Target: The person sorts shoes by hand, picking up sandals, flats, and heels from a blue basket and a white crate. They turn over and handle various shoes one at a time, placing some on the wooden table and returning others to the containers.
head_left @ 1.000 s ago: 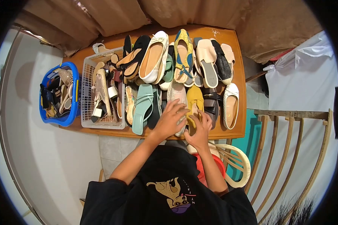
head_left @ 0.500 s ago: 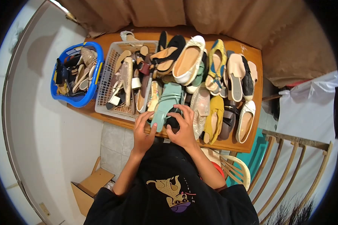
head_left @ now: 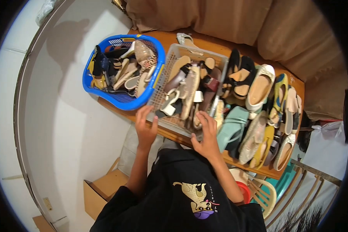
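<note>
My left hand (head_left: 146, 127) is at the front left corner of a clear plastic basket (head_left: 170, 125) filled with shoes, fingers apart and holding nothing. Near the same basket's front right side is my right hand (head_left: 206, 133), also with spread fingers and nothing held. Inside the basket lie a white-heeled sandal (head_left: 169, 104), a maroon-strapped shoe (head_left: 211, 83) and several others. Just right of my right hand, a mint green sandal (head_left: 232, 125) lies on the wooden table (head_left: 178, 136).
A blue basket (head_left: 137, 103) of shoes stands at the left. Rows of shoes, among them a white flat (head_left: 260, 87) and a yellow shoe (head_left: 262, 149), cover the right side. An open cardboard box (head_left: 100, 191) and a chair (head_left: 272, 193) are below.
Both hands have let go of the mint green sandal and moved left to the clear basket. The view has turned left, so the table's contents appear farther right.
</note>
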Demonstrator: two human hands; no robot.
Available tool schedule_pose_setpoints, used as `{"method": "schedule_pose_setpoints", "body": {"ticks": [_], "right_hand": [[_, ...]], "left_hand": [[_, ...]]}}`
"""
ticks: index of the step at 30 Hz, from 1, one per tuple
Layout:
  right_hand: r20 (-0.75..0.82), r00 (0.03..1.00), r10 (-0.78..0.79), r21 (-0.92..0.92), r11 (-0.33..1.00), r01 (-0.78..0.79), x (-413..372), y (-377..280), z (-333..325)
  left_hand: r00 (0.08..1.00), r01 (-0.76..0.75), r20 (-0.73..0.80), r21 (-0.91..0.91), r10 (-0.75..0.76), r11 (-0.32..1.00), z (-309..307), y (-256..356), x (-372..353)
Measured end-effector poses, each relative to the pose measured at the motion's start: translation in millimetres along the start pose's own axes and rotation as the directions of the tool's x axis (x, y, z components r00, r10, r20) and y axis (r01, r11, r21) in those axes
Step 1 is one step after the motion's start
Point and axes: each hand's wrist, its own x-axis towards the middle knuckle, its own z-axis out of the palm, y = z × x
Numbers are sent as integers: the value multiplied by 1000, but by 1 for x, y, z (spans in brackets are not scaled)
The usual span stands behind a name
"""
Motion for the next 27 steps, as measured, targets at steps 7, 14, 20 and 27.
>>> {"method": "schedule_pose_setpoints", "body": {"ticks": [7, 14, 20, 27], "right_hand": [[-133, 990, -39, -69, 997, 30, 71, -29, 129], [-132, 986, -102, -114, 990, 87, 126, -74, 221], [0, 1000, -29, -28, 999, 29, 163, -83, 262], [371, 913, -172, -438, 834, 335, 231, -48, 320]], "left_hand": [[995, -52, 93, 50, 47, 997, -88, -153, 118], [950, -12, 314, 65, -9, 998, -116, -252, 170], [715, 149, 602, 365, -355, 919, -107, -290, 194], [565, 222, 735, 303, -375, 927, -105, -317, 221]]}}
